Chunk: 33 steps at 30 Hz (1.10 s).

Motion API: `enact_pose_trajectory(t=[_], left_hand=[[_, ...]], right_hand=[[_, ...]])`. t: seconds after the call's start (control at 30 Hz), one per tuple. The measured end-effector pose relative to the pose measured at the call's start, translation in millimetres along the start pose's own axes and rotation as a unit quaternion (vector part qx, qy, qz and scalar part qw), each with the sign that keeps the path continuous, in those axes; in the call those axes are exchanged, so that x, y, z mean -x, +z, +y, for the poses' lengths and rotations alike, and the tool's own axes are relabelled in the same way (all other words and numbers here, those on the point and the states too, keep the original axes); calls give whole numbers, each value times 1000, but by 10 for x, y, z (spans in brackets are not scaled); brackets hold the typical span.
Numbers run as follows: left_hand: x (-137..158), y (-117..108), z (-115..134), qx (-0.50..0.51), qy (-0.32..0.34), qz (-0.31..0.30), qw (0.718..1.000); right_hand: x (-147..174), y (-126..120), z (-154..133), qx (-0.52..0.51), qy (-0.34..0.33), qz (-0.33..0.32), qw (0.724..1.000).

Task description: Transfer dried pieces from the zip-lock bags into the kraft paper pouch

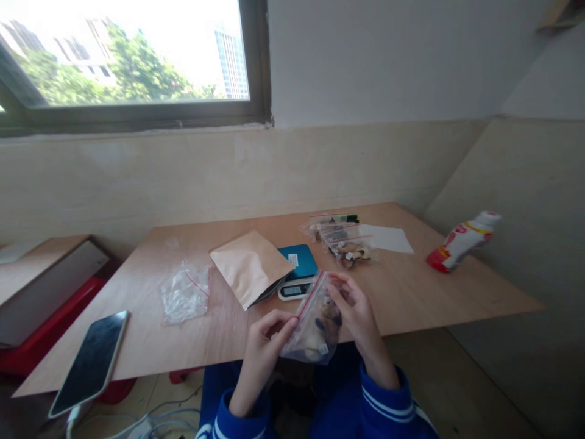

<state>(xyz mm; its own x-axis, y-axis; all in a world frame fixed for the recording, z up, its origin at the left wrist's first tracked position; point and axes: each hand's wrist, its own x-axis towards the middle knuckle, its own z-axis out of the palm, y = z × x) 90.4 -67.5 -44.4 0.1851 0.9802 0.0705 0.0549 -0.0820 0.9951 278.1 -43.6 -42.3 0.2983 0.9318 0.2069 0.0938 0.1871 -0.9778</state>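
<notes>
Both of my hands grip the top of a clear zip bag [315,332] with a red seal line, tilted over the table's front edge. Inside it are pale and dark dried pieces and a small white packet. My left hand [269,338] pinches the lower-left end of the seal. At the upper right end, my right hand [354,305] has its fingers closed on the bag. Just behind the bag lies a kitchen scale [304,259] with a blue top and a small display. A brown paper pouch [251,265] partly covers the scale's left side.
Several filled zip bags [350,247] lie at the back with a green-and-black marker [347,218] and white paper [388,239]. A red-and-white bottle [464,242] stands right. Clear empty bags [185,296] and a plugged-in phone [94,360] are left.
</notes>
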Motion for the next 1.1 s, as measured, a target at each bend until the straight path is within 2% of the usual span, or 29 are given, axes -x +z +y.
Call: enact_pose_trajectory(t=[0.07,0.1,0.17,0.27,0.33,0.5,0.63,0.77,0.87,1.0,1.1], left_hand=[[6,37,3,34,-18,13,999],[11,64,8,49,-25,23,998],[26,119,30,72,-34,44,996],[58,175,72,89,-26,69,993],[82,190,91,91,-10,84,992],[147,209,96,107,4,114,988],[197,213,122,115,11,142,983],[226,200,148,125,25,143,982],[249,208,136,138,35,145,979],[268,252,111,171,16,150,974],[254,289,114,178,11,171,969]], right_hand=[[21,43,27,66,-44,71,994],[45,57,13,93,-57,86,990],[121,77,-68,112,-56,39,991],[268,130,-255,75,-24,-127,989],[352,192,-359,57,-12,-187,981],[449,363,-451,34,-7,-181,983],[461,426,-472,20,-4,-212,977],[447,430,-486,-22,-1,-231,973],[445,421,-486,-29,-7,-217,976],[457,436,-460,5,-10,-123,992],[457,465,-415,26,-17,-78,996]])
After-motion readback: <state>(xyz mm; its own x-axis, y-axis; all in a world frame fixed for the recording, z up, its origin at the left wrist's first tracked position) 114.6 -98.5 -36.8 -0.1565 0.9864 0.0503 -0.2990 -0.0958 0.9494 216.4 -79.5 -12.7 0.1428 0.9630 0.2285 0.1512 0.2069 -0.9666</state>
